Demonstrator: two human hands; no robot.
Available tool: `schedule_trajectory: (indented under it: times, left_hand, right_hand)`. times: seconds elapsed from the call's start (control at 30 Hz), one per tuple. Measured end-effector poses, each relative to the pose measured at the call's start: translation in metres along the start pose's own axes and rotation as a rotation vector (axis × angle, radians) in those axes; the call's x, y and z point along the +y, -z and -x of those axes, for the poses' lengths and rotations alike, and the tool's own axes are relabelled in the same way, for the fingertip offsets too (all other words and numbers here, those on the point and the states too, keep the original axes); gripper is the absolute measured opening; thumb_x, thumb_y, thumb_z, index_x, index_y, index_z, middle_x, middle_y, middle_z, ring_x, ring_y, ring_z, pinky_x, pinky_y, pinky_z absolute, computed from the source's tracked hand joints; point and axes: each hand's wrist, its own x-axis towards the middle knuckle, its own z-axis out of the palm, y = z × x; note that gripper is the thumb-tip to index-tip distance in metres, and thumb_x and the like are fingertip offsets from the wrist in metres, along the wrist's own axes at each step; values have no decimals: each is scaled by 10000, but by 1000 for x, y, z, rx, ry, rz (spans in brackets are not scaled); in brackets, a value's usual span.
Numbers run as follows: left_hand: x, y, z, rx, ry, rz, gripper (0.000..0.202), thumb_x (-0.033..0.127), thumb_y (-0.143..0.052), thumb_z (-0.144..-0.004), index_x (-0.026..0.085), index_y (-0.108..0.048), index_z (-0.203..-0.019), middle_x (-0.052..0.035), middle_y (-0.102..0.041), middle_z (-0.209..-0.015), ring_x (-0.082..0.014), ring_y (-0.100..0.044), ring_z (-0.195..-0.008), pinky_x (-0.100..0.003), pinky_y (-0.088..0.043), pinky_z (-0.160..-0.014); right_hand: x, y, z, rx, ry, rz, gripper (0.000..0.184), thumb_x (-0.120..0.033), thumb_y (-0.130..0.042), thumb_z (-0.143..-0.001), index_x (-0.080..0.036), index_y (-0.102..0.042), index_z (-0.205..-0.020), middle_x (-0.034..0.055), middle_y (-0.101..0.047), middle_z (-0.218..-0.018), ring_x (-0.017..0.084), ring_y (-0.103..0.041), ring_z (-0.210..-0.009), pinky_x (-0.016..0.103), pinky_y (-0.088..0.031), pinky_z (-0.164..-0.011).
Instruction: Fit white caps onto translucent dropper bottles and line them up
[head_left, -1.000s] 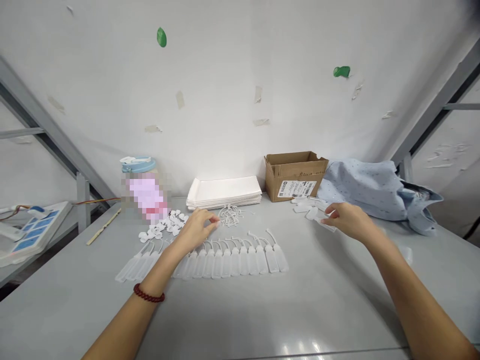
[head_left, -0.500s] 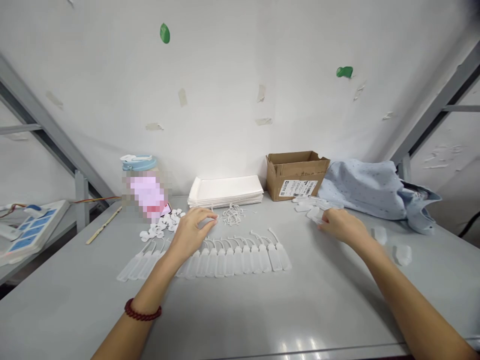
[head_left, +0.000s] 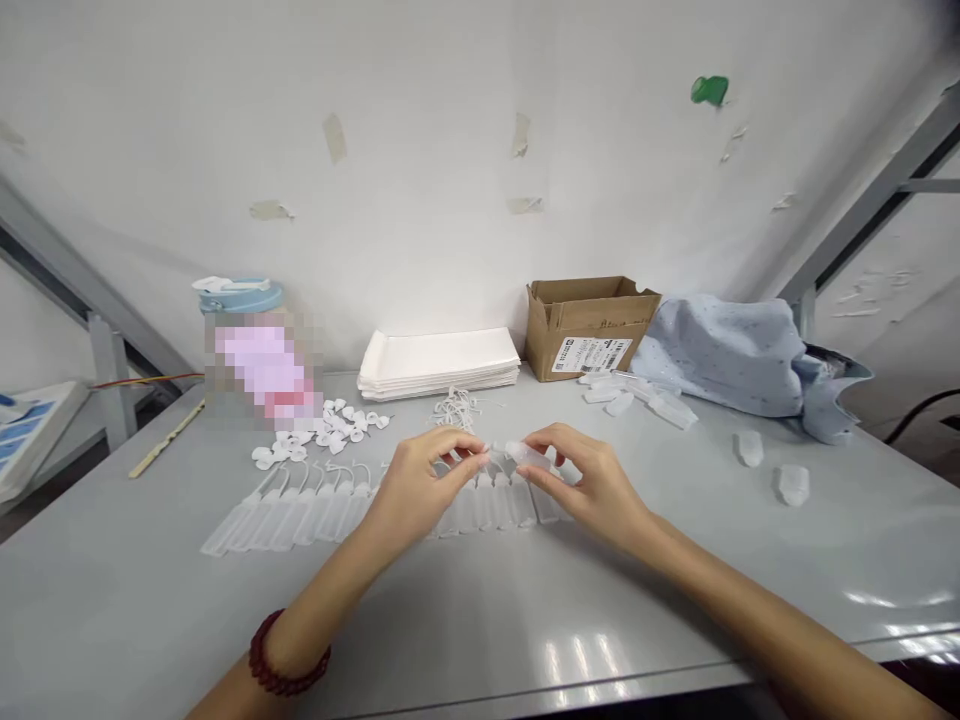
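My right hand [head_left: 589, 485] pinches a small clear plastic bottle [head_left: 527, 456] held sideways above the grey table [head_left: 480, 620]. My left hand [head_left: 420, 480] faces it with fingers pinched on a small white tube piece [head_left: 480, 457] at the bottle's mouth. Just beneath and behind my hands lies a row of several clear bottles with white curved tubes [head_left: 300, 505]. A pile of loose white tubes [head_left: 454, 408] and a scatter of white caps [head_left: 319, 435] lie further back.
Loose empty bottles [head_left: 637, 398] lie right of centre, two more [head_left: 772, 468] farther right. At the back stand a cardboard box [head_left: 589, 325], a stack of white sheets [head_left: 439, 362], a blue-lidded jar [head_left: 251, 350] and a light blue cloth [head_left: 735, 355].
My right hand picked a bottle from the loose pile at the right and brought it to the centre. My left hand moved in to meet it. The camera tilted down.
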Motion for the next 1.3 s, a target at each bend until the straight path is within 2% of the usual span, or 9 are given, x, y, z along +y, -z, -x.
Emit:
schedule_trajectory:
  times: [0.13, 0.3, 0.4, 0.57, 0.87, 0.97, 1.03, 1.17, 1.3]
  left_hand:
    - [6, -9, 6, 22, -46, 48, 103, 264, -603, -833, 197, -671, -798, -9, -665, -774, -145, -576, -724, -256, -451, -668]
    - [9, -14, 8, 20, -91, 66, 196, 215, -485, -906, 191, -673, -857, -26, -670, -856, -147, -587, -797, -247, -448, -689]
    - [11, -16, 8, 57, -112, 96, 167, 186, -515, -885, 177, -677, -845, -34, -674, -855, -147, -592, -788, -249, -450, -699]
    - [15, -17, 8, 129, -88, 129, 117, 177, -587, -837, 158, -680, -771, -26, -672, -749, -138, -585, -711, -248, -452, -682]
    - [19, -19, 9, 164, -16, 167, 30, 197, -648, -790, 175, -659, -774, 9, -679, -734, -121, -597, -696, -244, -461, -694]
    - [19, -20, 10, 161, -3, 157, 33, 197, -641, -795, 179, -657, -772, 11, -679, -738, -123, -597, -705, -250, -459, -699]
    - [18, -21, 9, 164, -11, 159, 35, 190, -635, -799, 182, -662, -778, 3, -683, -773, -130, -602, -739, -255, -459, -703]
    - [15, -21, 8, 186, -40, 194, 34, 180, -648, -786, 187, -674, -766, -16, -681, -844, -154, -603, -852, -264, -463, -747]
    - [14, -20, 7, 155, 57, 320, 29, 191, -659, -777, 181, -684, -764, -23, -683, -845, -154, -613, -841, -273, -479, -783]
  right_hand:
    - [1, -4, 4, 67, 172, 25, 134, -256, -590, -867, -181, -594, -978, 74, -651, -857, 185, -606, -786, 303, -515, -669]
    - [1, -7, 5, 98, 226, 61, 142, -189, -585, -866, -154, -595, -1003, 91, -646, -877, 190, -613, -814, 305, -523, -694]
    - [2, -7, 6, 104, 262, 87, 163, -174, -576, -870, -148, -591, -1030, 95, -641, -896, 191, -613, -821, 304, -523, -695]
    - [3, -7, 7, 131, 317, 161, 197, -153, -570, -868, -147, -575, -1065, 100, -633, -898, 199, -603, -799, 316, -521, -667]
    - [-1, -9, 6, 143, 402, 276, 228, -119, -556, -867, -139, -547, -1094, 105, -637, -875, 203, -579, -754, 327, -517, -622]
    - [-3, -10, 7, 151, 363, 230, 208, -144, -554, -874, -151, -544, -1082, 99, -633, -879, 199, -591, -773, 320, -524, -636]
    - [-4, -11, 7, 139, 280, 170, 157, -178, -560, -876, -164, -547, -1032, 80, -632, -855, 180, -596, -746, 295, -526, -619]
    - [-6, -12, 8, 77, 84, 45, 91, -230, -569, -875, -186, -530, -945, 28, -647, -786, 120, -568, -582, 214, -490, -476]
    - [-11, -12, 8, 75, 3, -38, 88, -241, -582, -861, -196, -544, -927, 8, -664, -773, 108, -581, -568, 186, -480, -445]
